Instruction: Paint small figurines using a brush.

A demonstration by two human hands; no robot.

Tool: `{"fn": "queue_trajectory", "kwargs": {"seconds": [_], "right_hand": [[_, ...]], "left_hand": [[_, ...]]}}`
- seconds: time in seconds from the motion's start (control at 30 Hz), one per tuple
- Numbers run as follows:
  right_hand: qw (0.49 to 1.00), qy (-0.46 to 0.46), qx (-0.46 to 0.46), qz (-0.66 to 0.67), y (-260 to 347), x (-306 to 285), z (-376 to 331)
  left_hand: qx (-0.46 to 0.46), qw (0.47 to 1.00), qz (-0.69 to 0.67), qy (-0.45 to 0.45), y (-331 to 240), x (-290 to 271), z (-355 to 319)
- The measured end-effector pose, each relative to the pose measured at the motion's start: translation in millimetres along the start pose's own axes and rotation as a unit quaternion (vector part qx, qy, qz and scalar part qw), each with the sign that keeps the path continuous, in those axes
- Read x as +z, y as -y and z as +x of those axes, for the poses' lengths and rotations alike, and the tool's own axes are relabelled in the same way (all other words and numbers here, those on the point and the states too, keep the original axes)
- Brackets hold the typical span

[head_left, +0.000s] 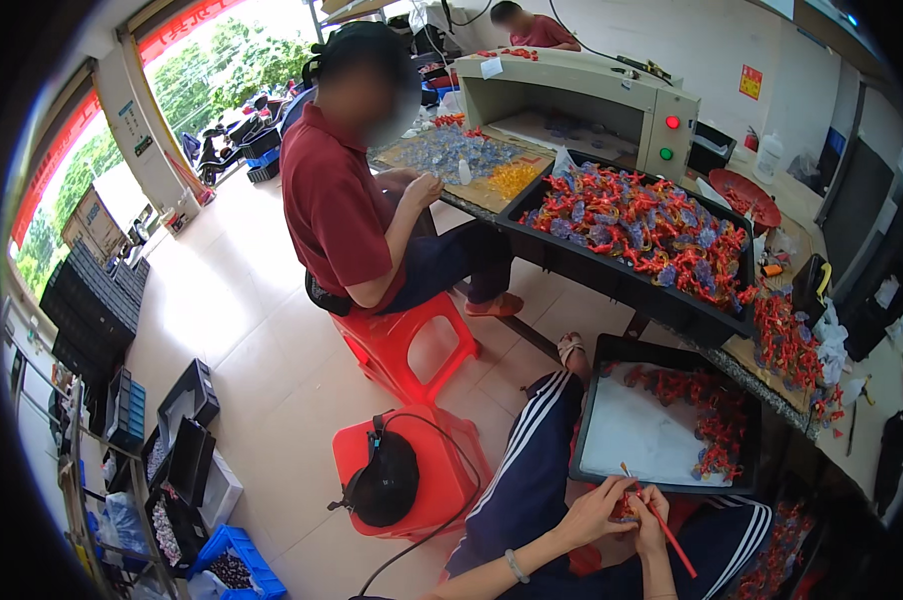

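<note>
Low in the head view, my two hands meet over my lap. My left hand point(596, 512) has its fingers closed around a small red and translucent piece point(627, 508), mostly covered by fingers. Closed beside it, my right hand point(654, 518) holds a thin paintbrush with a red handle point(678, 548); its tip points up and away past the fingers. Just beyond my hands is a black tray point(583, 425) with a white lining, where red and purplish pieces point(717, 430) lie along the far and right sides.
A big black bin point(612, 272) heaped with similar pieces rests at the workbench edge. A beige oven-like machine point(572, 90) stands behind. To the left, a co-worker point(337, 200) sits on a red stool point(412, 345). A black cap point(387, 480) lies on another red stool point(347, 450), with a cable alongside.
</note>
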State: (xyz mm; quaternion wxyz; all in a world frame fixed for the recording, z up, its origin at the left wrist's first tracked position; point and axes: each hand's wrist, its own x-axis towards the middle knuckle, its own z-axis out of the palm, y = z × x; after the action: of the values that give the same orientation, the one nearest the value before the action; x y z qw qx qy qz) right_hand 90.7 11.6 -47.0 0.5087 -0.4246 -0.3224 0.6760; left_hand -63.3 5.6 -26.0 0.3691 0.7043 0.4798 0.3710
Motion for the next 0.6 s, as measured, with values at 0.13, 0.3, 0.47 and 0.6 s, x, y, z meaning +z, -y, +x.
{"fn": "queue_trajectory", "kwargs": {"seconds": [0.13, 0.3, 0.47, 0.6], "right_hand": [[0.991, -0.115, -0.062, 0.032, -29, 9, -34], [0.980, -0.154, -0.117, -0.041, -41, 13, -48], [0.972, -0.158, -0.140, -0.103, -37, 26, -52], [0.968, -0.171, -0.133, -0.129, -40, 29, -54]], "left_hand": [[0.032, 0.998, -0.013, 0.047, 22, 23, -21], [0.056, 0.994, -0.065, 0.061, 27, 23, -34], [0.058, 0.991, -0.105, 0.059, 32, 17, -39], [0.073, 0.988, -0.129, 0.032, 34, 12, -44]]}}
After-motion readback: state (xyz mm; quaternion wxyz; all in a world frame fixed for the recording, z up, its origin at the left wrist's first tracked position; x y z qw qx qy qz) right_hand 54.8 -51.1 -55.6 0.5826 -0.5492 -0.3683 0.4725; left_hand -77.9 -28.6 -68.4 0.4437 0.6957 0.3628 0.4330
